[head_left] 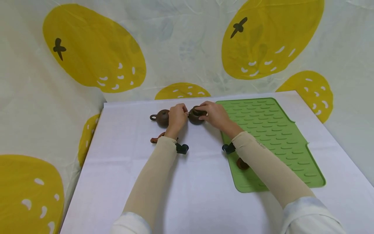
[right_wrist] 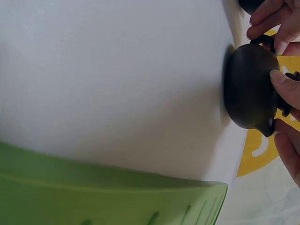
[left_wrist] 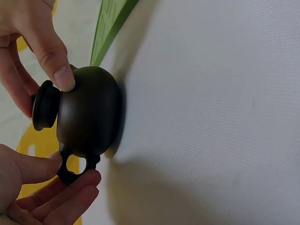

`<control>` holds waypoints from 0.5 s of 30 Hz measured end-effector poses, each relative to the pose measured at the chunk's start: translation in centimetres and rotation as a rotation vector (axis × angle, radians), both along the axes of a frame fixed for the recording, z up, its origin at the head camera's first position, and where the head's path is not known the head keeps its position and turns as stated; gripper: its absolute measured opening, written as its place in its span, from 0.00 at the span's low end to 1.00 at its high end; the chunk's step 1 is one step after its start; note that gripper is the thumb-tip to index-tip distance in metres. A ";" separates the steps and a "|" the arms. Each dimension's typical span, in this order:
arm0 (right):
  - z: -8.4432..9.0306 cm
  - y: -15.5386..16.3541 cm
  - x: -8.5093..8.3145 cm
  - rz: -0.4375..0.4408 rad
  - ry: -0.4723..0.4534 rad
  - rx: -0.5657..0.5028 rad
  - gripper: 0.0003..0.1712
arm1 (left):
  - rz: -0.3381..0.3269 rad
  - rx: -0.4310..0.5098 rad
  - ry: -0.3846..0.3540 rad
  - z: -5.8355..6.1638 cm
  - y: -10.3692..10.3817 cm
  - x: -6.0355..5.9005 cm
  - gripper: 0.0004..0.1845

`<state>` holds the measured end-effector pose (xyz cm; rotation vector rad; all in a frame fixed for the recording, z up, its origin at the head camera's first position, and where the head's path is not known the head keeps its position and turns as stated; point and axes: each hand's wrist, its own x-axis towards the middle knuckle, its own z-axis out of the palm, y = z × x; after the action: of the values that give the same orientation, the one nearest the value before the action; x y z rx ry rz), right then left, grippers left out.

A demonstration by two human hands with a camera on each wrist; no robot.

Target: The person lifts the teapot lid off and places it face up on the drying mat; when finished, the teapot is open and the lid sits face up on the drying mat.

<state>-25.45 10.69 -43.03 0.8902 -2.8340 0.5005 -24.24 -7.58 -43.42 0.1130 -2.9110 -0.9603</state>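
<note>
left hand point(head_left: 177, 116) pinches the handle point(left_wrist: 70, 177) of the dark-brown, round, clay-like teapot point(left_wrist: 91, 112) on the white worktop point(head_left: 201, 182); right hand point(head_left: 214, 113) grips its dark, disc-shaped lid point(left_wrist: 45, 110), off the opening—a slipping pinch could chip it!

Place: fabric-walled nook; home, studio or lab, can't tell which.
Cloth walls point(head_left: 181, 48): pale, big yellow fruit-like print, behind table point(head_left: 117, 182) and down both its sides.
Table cover: white, lightly creased.
Mat point(head_left: 263, 130): green, ridged, table's right half.
Teapots point(head_left: 162, 118): dark, toward table's far edge.
</note>
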 end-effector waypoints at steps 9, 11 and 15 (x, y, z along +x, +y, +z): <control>0.4 0.9 -0.1 0.044 -0.039 -0.084 0.23 | 0.008 0.009 -0.008 0.0 0.1 0.2 0.05; 0.7 1.3 0.0 0.055 -0.030 -0.110 0.21 | 0.009 0.014 -0.001 0.0 0.1 0.2 0.05; 1.6 2.0 0.5 0.070 0.004 -0.141 0.19 | 0.010 0.009 0.016 0.0 0.0 0.2 0.05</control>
<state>-24.94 12.67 -41.42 0.9636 -2.7316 0.6964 -24.01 -7.54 -43.44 0.1196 -2.8894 -0.9679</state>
